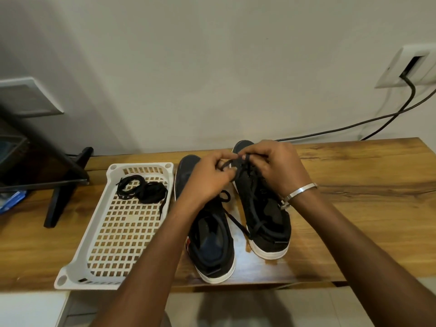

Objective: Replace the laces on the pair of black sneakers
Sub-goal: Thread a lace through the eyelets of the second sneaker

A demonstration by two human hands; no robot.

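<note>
- Well, a long wooden table [354,208] stood against the wall.
- A white perforated plastic basket [77,263] lay at its left, holding a loose bundle of black laces [141,188].
- Two black white-soled sneakers [266,223] sat side by side just right of the basket.
- Over the right sneaker's front, the left hand [207,180] and right hand [276,166] each pinched its black lace [238,161].
</note>
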